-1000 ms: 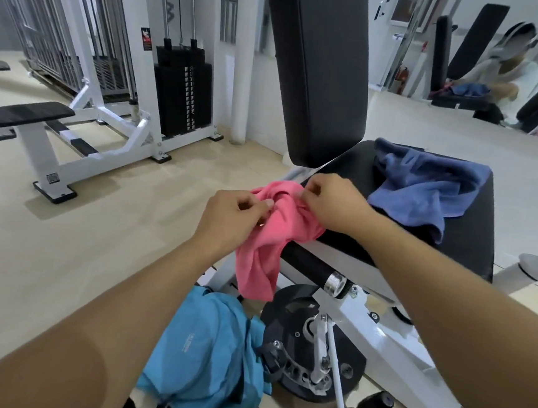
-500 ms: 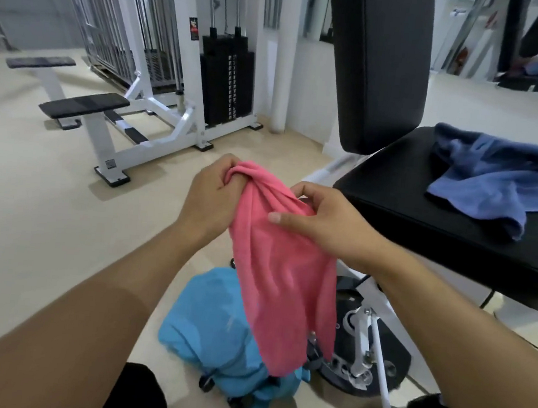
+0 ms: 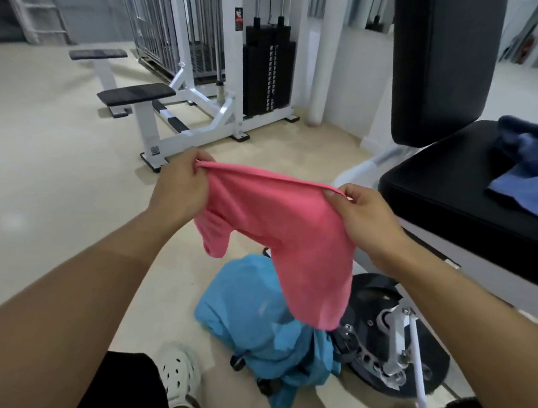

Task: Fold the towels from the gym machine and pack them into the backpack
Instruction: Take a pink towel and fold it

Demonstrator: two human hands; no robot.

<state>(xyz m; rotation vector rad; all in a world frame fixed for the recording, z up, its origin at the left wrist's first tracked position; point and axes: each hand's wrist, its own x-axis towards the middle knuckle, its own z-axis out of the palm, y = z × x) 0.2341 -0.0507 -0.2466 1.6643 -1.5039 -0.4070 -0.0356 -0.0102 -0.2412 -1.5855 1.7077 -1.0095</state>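
A pink towel (image 3: 278, 230) hangs in the air between my hands, its top edge pulled taut. My left hand (image 3: 181, 189) pinches the left corner and my right hand (image 3: 361, 215) pinches the right corner. Below the towel a light blue backpack (image 3: 251, 319) lies slumped on the floor. A dark blue towel (image 3: 537, 168) lies crumpled on the black seat (image 3: 450, 193) of the gym machine at the right.
The machine's upright black back pad (image 3: 442, 63) stands behind the seat, its round pivot plate (image 3: 389, 338) beside the backpack. A white weight-stack machine (image 3: 266, 70) with padded benches (image 3: 137, 94) stands on the beige floor. My white shoe (image 3: 181, 378) is at the bottom.
The pink towel came off the machine seat edge. My hands have moved apart and spread its top edge wide; half a second ago it hung bunched between them.
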